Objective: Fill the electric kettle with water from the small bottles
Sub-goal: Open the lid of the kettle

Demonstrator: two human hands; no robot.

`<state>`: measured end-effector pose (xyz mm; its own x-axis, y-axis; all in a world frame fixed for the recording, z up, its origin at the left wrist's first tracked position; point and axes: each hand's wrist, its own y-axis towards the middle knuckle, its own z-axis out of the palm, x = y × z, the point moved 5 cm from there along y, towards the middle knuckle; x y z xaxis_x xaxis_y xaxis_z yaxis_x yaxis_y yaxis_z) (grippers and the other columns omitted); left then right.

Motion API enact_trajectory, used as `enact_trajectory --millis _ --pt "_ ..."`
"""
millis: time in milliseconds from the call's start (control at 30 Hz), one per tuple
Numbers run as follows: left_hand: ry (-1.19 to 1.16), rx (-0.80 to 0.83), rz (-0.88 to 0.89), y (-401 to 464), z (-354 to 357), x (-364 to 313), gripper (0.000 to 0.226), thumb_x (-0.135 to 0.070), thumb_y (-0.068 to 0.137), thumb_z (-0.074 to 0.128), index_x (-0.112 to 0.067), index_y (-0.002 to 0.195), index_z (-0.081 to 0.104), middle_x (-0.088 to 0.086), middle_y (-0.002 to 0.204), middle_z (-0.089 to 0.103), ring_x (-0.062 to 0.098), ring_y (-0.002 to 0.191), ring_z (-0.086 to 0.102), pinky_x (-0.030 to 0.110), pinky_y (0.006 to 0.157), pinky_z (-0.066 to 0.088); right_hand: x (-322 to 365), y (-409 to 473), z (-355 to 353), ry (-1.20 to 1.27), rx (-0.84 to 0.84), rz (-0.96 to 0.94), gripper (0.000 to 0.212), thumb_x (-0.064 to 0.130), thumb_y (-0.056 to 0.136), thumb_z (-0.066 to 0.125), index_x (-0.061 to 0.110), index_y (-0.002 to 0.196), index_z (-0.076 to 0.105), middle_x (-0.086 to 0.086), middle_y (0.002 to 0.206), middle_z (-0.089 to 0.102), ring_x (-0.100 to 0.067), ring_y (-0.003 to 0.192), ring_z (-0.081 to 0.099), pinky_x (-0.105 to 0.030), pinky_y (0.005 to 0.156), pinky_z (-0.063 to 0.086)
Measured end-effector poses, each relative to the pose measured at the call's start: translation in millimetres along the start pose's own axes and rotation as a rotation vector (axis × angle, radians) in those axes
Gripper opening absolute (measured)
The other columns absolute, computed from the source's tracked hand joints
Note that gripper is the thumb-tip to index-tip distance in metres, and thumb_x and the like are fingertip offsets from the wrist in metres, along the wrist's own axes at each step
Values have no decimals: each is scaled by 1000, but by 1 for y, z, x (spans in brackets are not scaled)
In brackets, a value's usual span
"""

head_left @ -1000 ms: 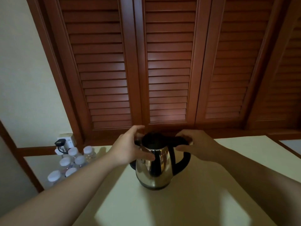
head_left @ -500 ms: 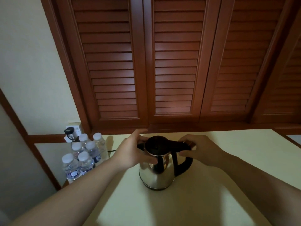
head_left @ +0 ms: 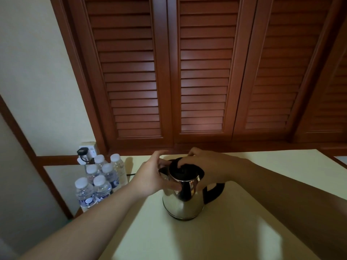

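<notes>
A steel electric kettle (head_left: pixel 183 201) with a black lid (head_left: pixel 183 168) and black handle (head_left: pixel 214 194) stands on the cream table (head_left: pixel 216 235). My left hand (head_left: pixel 152 180) grips the kettle's upper left side, thumb across the steel body. My right hand (head_left: pixel 204 166) reaches over the top, its fingertips curled onto the black lid, covering the handle's upper part. Several small clear water bottles (head_left: pixel 101 177) with white caps stand in a cluster at the table's left edge.
Dark wooden louvred doors (head_left: pixel 204 72) rise behind the table. A wall socket with a black plug (head_left: pixel 85 152) sits behind the bottles, and a black cord (head_left: pixel 131 174) runs from there towards the kettle. The table's left edge drops off beside the bottles.
My right hand has moved left from the handle onto the lid. The view has swung so that the bottles show more fully; my left hand stays on the kettle's side.
</notes>
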<state>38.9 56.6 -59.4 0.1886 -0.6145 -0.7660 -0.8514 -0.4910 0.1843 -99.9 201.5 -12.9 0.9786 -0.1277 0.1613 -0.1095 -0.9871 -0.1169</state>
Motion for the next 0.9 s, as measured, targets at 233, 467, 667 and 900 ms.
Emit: enact_trajectory --millis 233,467,667,900 --pt "-19 -17 11 -2 2 9 111 -42 44 105 -43 136 43 -26 112 73 -8 107 65 21 86 53 -21 -29 5 323 -272 37 97 41 72 94 56 147 35 19 142 41 -5 124 49 -35 108 49" --pt "10 -32 34 -5 3 14 110 -64 39 98 -41 137 52 -28 117 72 -5 109 66 36 99 56 -47 -87 37 432 -449 163 116 59 66 92 69 151 14 27 152 40 0 125 54 -33 102 55" --pt "-46 -49 12 -8 6 20 132 -81 30 88 -34 147 49 -19 123 72 3 109 68 35 94 59 -44 -105 57 475 -501 248 124 71 64 87 64 156 4 23 156 43 0 131 52 -34 106 51" --pt "-138 -46 -24 -29 16 31 124 -61 51 94 -33 157 35 -18 136 57 2 122 57 30 106 49 -28 -122 82 405 -536 448 119 70 70 83 55 158 6 33 156 22 5 143 24 -24 116 30"
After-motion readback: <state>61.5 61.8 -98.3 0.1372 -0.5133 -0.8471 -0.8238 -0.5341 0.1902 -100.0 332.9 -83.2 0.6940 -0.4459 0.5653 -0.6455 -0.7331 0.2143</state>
